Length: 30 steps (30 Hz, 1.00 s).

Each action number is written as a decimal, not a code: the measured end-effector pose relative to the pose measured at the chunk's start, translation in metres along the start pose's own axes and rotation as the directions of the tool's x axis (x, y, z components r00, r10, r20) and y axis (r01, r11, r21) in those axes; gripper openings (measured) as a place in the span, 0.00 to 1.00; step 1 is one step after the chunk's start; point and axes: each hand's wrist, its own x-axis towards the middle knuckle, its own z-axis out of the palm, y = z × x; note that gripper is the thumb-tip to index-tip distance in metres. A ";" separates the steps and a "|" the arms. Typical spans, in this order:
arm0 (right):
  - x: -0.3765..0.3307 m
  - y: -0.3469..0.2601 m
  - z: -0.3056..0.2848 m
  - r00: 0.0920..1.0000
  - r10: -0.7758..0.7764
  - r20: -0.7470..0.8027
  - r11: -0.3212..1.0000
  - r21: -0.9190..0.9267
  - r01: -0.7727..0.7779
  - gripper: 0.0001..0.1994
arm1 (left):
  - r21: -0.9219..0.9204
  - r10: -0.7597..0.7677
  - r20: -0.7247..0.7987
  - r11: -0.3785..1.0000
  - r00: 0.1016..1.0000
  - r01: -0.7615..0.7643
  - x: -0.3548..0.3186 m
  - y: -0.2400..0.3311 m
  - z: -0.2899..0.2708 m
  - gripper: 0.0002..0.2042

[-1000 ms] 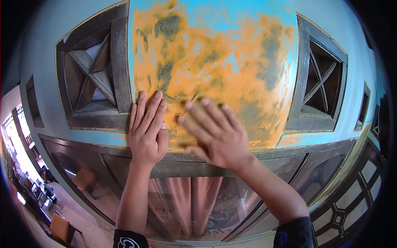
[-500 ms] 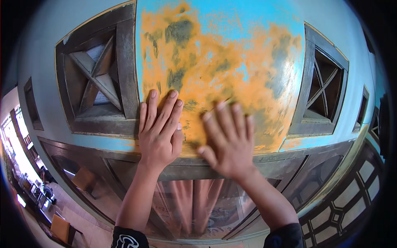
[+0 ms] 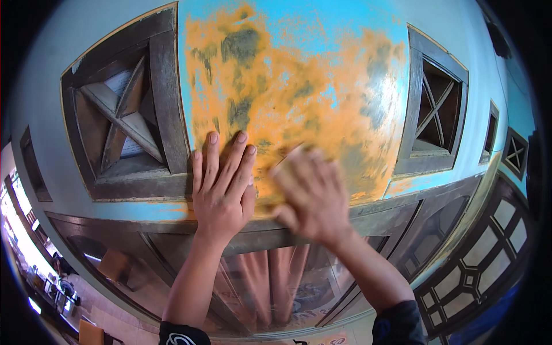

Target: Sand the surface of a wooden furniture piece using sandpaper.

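Against a blotchy panel (image 3: 310, 86): braces on the left, rubs on the right

At far left, shows a bright opening (image 3: 14, 230) and, below it, an orange-brown chair (image 3: 92, 332). Farther in, shows a dark wooden vent (image 3: 119, 117) with crossed slats, set in a pale blue wall (image 3: 43, 86).

Just right of that vent, rests the left hand (image 3: 223, 198) flat on the lower left of the panel, fingers straight and slightly spread, grasping nothing visible.

Finds the panel behind both hands, directly above a dark rail (image 3: 270, 234), mottled orange, grey and turquoise; below, shows pinkish curtains (image 3: 256, 287).

Apart from the left, lays the right hand (image 3: 313, 192) over the panel's lower middle, blurred, fingers outstretched and unclenched, thumb apart. Shows a thin pale edge (image 3: 287, 159) at those fingertips, too blurred to identify; cannot tell whether pressing on something loose.

Judging by blur and blotches, seems partway through rubbing down the surface, with much unevenness left. Calls next for a flat palm and even pressure, clear of the rail.

Farther right, shows a matching vent (image 3: 433, 114), then a dark lattice (image 3: 470, 280) with pale panes.
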 end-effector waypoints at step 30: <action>-0.046 0.030 -0.005 0.963 0.269 0.018 0.963 -0.033 -0.268 0.35 | -0.008 0.089 0.053 0.996 0.995 -0.089 0.018 0.049 0.025 0.23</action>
